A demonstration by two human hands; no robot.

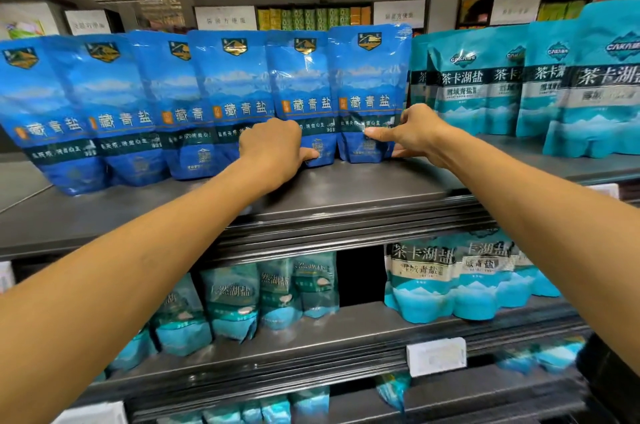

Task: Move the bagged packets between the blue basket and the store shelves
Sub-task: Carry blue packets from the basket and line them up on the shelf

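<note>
Both arms reach to the top shelf (pixel 346 188), where a row of blue packets (pixel 114 104) stands upright, overlapping one another and leaning a little back. The right hand (pixel 415 132) holds the rightmost packet (pixel 370 91) of that row: its grip is curled round the packet's lower right edge, forefinger laid across the front, thumb low by the base. The packet stands on the shelf, its base touching the board. The left hand (pixel 273 146) is at the next packet (pixel 301 94) to the left, knuckles up, fingers bent over its lower front and thumb pressed at its bottom edge; this grip is nearly closed on the packet's base. The two packets touch side by side.

To the right on the same shelf stand teal packets (pixel 554 87), just beside the blue row. The shelf below (pixel 346 330) carries darker green packets (pixel 242 299) on the left and more teal ones (pixel 450 281) on the right, with a dark gap between them. A white price tag (pixel 436 356) sits on that shelf's front rail. The blue basket is out of view.
</note>
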